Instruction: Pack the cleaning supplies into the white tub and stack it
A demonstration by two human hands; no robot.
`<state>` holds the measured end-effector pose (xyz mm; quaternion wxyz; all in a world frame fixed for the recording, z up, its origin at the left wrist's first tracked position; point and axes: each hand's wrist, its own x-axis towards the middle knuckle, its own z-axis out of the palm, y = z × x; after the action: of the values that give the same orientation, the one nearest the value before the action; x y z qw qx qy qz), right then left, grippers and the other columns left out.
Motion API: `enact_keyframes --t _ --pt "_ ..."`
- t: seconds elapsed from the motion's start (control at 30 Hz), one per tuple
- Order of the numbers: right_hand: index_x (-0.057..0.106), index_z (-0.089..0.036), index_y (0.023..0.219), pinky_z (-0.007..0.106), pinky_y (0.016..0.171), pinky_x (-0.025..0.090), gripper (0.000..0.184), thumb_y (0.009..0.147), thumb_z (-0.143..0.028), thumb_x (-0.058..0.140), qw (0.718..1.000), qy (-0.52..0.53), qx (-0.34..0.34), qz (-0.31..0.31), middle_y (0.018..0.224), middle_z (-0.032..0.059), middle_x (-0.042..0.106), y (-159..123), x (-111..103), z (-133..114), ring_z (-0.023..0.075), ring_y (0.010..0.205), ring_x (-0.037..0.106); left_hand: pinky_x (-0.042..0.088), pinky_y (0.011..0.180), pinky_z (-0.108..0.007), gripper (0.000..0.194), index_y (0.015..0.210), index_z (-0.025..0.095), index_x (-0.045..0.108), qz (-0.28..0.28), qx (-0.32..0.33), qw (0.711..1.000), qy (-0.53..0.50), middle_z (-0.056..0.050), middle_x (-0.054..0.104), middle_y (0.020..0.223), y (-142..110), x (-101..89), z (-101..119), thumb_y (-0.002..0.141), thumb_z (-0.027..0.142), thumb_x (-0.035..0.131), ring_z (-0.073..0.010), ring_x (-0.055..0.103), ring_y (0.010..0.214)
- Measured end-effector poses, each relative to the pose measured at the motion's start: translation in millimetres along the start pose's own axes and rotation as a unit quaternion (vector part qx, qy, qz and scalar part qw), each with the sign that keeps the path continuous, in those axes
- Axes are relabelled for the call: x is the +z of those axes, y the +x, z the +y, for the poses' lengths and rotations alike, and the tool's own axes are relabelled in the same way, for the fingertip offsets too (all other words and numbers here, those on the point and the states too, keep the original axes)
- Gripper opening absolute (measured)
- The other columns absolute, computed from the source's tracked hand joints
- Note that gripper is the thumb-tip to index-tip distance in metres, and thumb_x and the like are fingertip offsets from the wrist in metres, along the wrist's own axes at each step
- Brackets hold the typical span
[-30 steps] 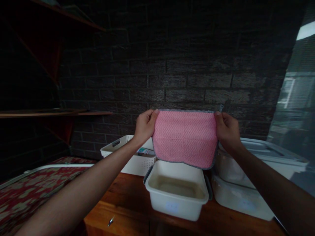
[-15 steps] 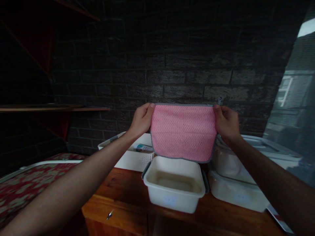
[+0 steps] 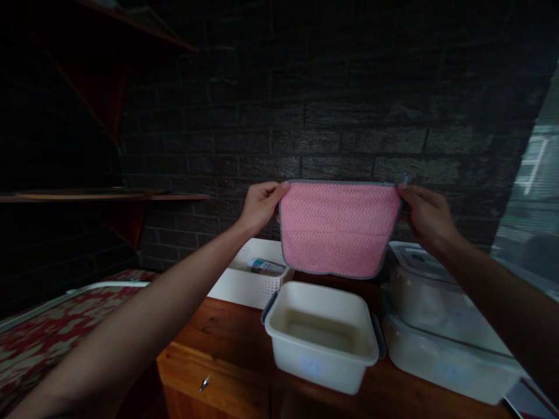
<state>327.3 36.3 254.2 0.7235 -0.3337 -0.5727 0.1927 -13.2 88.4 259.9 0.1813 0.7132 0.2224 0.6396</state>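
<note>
A pink cloth [image 3: 339, 228] with a dark checked edge hangs spread out between my two hands. My left hand [image 3: 262, 205] pinches its upper left corner. The upper right corner is closed in my right hand [image 3: 427, 214], and a small hanging loop sticks up beside the thumb. Below the cloth, apart from it, a white open container [image 3: 321, 364] with grey side handles stands on the wooden cabinet top [image 3: 231, 329]. Its inside looks brownish toward the bottom.
Behind on the left, a white perforated basket [image 3: 244, 288] holds a tube [image 3: 264, 266]. Lidded containers [image 3: 437, 334] are stacked on the right. A wooden shelf [image 3: 174, 196] juts from the dark brick wall [image 3: 323, 134]. A red floral fabric surface [image 3: 56, 331] lies at the left.
The cloth is stretched slightly wider and its lower edge has come up off the container's back rim. The view has turned a little left, so everything sits farther right.
</note>
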Motion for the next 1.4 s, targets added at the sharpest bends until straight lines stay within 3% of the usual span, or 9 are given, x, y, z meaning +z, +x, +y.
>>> enact_keyframes --t 0.3,0.47,0.6,0.87,1.17,1.4 --pt "0.071 -0.017 0.073 0.030 0.054 0.037 0.020 0.082 -0.034 0.077 0.998 0.040 0.039 0.000 0.070 0.0033 0.061 17 -4 -2 0.0142 0.061 0.051 0.036 0.034 -0.021 0.041 0.065 0.017 0.063 -0.017 0.002 1.000 -0.002 0.002 0.052 0.056 13 -4.8 1 0.088 0.050 0.068 -0.0084 0.048 0.041" --pt "0.074 -0.023 0.073 0.035 0.056 0.039 0.021 0.080 -0.042 0.079 0.999 0.034 0.037 -0.015 0.074 0.0060 0.065 21 -8 -2 0.0188 0.065 0.051 0.042 0.037 -0.022 0.045 0.064 0.018 0.059 -0.049 0.001 0.999 -0.009 0.003 0.050 0.056 17 -5.1 6 0.091 0.054 0.063 -0.0088 0.049 0.042" --pt "0.075 -0.031 0.073 0.038 0.059 0.040 0.021 0.083 -0.049 0.075 0.999 0.021 0.035 -0.035 0.079 0.0061 0.070 20 -10 -4 0.0241 0.067 0.051 0.047 0.040 -0.023 0.038 0.074 0.018 0.065 -0.070 -0.004 0.997 -0.009 0.001 0.053 0.061 19 -6.1 7 0.092 0.052 0.062 -0.0099 0.052 0.047" --pt "0.070 -0.018 0.076 0.027 0.050 0.040 0.026 0.078 -0.043 0.079 0.998 0.033 0.025 -0.040 0.071 0.0011 0.062 22 -11 -10 0.0134 0.060 0.051 0.047 0.042 -0.022 0.028 0.076 0.016 0.070 -0.047 0.004 0.998 -0.031 0.000 0.056 0.062 20 -3.2 14 0.088 0.042 0.068 -0.0105 0.052 0.050" --pt "0.068 -0.018 0.071 0.022 0.044 0.039 0.031 0.078 -0.047 0.078 0.998 0.019 0.011 -0.060 0.065 -0.0009 0.059 26 -10 -22 0.0103 0.052 0.050 0.046 0.042 -0.023 0.030 0.079 0.016 0.071 -0.013 0.012 1.000 0.025 -0.001 0.059 0.060 28 -4.6 14 0.091 0.043 0.064 -0.0121 0.054 0.047" --pt "0.068 -0.019 0.070 0.020 0.042 0.041 0.029 0.079 -0.045 0.079 0.996 0.030 0.013 -0.079 0.064 -0.0015 0.059 28 -10 -24 0.0097 0.051 0.051 0.045 0.040 -0.021 0.025 0.076 0.018 0.068 -0.023 0.000 1.000 0.016 0.002 0.057 0.059 29 -7.0 18 0.090 0.040 0.064 -0.0111 0.053 0.044"
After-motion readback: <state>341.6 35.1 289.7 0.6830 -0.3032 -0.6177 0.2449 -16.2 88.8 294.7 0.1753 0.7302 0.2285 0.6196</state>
